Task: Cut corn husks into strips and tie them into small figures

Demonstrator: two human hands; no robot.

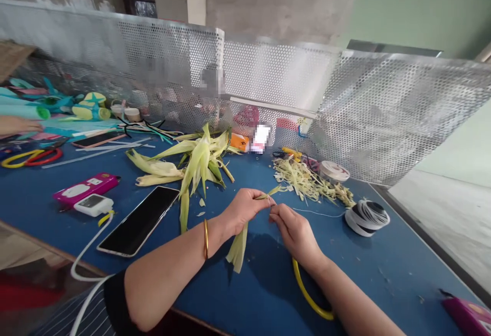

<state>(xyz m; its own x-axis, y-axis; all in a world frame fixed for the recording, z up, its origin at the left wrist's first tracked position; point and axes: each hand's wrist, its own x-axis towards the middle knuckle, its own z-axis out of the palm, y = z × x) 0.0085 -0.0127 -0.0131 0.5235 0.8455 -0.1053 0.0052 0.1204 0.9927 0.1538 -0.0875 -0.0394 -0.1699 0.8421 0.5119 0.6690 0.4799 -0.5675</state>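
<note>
My left hand point(244, 207), with a gold bangle on the wrist, pinches a corn husk strip point(238, 249); its wide end hangs below the palm and a short tip sticks out above the fingers. My right hand point(293, 228) is closed close beside it, its fingertips pinching thin white thread point(320, 214) at the husk. That thread runs right to a spool point(367, 218) wound in white. Under my right forearm lies a yellow loop handle point(309, 295), the rest of it hidden. Behind my hands is a pile of corn husks point(203, 159).
Shredded husk point(303, 180) and a round tape roll point(334, 171) lie at the back right, before a perforated metal screen point(276, 70). On the left are a phone point(140, 221), a magenta power bank point(86, 191) with a white cable, and scissors point(32, 158). Another person's hand point(17, 125) shows far left.
</note>
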